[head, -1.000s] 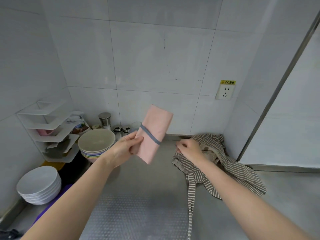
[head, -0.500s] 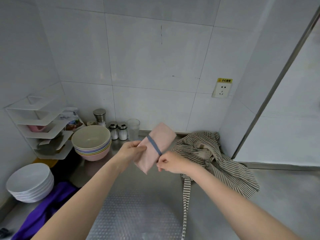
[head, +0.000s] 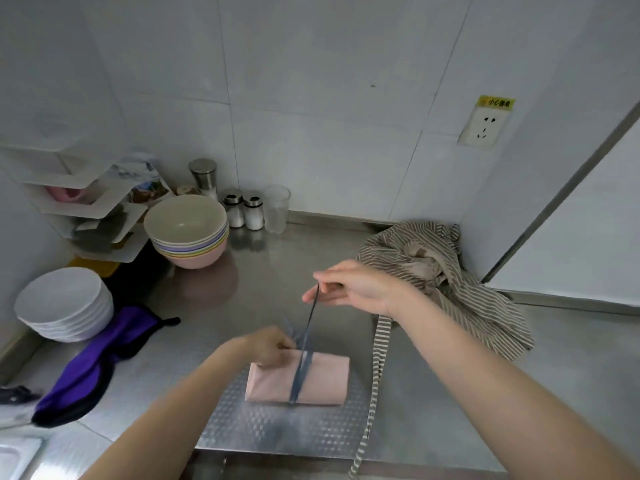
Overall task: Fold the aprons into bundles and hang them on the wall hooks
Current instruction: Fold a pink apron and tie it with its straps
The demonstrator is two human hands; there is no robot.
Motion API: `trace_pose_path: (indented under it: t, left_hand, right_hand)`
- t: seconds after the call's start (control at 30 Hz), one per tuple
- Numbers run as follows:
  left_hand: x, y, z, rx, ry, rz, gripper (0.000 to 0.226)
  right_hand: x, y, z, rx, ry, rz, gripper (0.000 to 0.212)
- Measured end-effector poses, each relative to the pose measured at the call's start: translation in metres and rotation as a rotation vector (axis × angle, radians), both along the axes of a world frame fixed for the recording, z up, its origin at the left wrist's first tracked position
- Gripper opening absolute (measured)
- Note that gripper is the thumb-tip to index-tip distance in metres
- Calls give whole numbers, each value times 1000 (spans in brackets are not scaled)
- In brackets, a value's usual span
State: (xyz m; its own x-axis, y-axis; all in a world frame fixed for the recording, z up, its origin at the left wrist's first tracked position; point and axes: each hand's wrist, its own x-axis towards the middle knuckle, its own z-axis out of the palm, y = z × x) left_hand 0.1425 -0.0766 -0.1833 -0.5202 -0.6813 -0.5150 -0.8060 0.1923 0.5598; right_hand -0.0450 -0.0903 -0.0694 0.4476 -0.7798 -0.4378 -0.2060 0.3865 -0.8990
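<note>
Now soft pink bundle (head: 298, 379), taut blue strap (head: 309, 320) pinched.

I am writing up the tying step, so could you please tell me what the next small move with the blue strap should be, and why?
Probably draw the blue strap tighter and knot it. The right hand pinches it, stretched up from the pink apron bundle, which lies on the steel counter with the strap round its middle. The left hand holds the bundle's top edge at the wrap. No finished knot shows, so the bundle seems unsecured.
</note>
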Motion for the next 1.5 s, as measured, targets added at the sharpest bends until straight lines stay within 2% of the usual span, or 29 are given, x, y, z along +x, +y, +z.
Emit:
trace_pose_path:
  t: [0.07, 0.13, 0.17, 0.2, 0.3, 0.37, 0.43, 0.5, 0.53, 0.6, 0.73, 0.87, 1.0, 1.07, 1.13, 1.27, 1.37, 1.5]
  left_hand:
    - [-1, 4, -15, 54, -7, 22, 8]
    - [-3, 6, -32, 111, -22, 51, 19]
    - [-5, 7, -39, 148, -15, 79, 15]
    - [-8, 8, -42, 159, -5, 80, 7]
    - [-13, 8, -50, 246, -15, 82, 45]
    - [-13, 6, -57, 349, 97, 173, 52]
    - [-14, 4, -60, 423, 216, 309, 41]
    - [-21, -1, -61, 382, 243, 436, 17]
    - [-24, -4, -62, 338, 228, 517, 8]
    - [-29, -10, -67, 257, 160, 641, 24]
    - [-44, -15, -63, 205, -103, 600, 31]
    - [-68, -18, -53, -48, -405, 514, 27]
    - [-81, -21, -58, -126, -430, 442, 34]
    - [-75, -21, -58, -85, -349, 480, 32]
    - [-62, -22, -62, 11, -177, 527, 14]
    - [-35, -19, -59, 217, 278, 744, 31]
    - [-28, -11, -47, 163, 421, 686, 19]
    - [-28, -1, -41, 187, 545, 584, 28]
  right_hand:
    - [4, 0, -27, 189, -207, -279, 32]
    - [10, -3, -55, 313, -338, -514, 32]
    - [12, -5, -68, 340, -362, -577, 30]
    - [14, -5, -78, 342, -369, -603, 26]
    - [21, -9, -97, 308, -337, -573, 14]
    - [27, -12, -105, 286, -267, -544, 13]
    - [33, -15, -111, 277, -203, -527, 17]
    - [35, -18, -115, 272, -144, -512, 19]
    - [35, -20, -117, 264, -112, -501, 19]
    - [34, -24, -119, 240, -38, -464, 18]
    - [35, -31, -117, 107, 123, -323, 17]
    - [35, -40, -111, 9, 140, -342, 23]
    - [26, -47, -114, 2, 133, -444, 24]
    - [22, -45, -117, 16, 177, -446, 24]
    - [17, -41, -121, 62, 241, -416, 23]
    - [19, -33, -124, 222, 443, -206, 26]
    - [31, -27, -124, 174, 611, -9, 41]
    - [47, -22, -122, 53, 698, 121, 50]
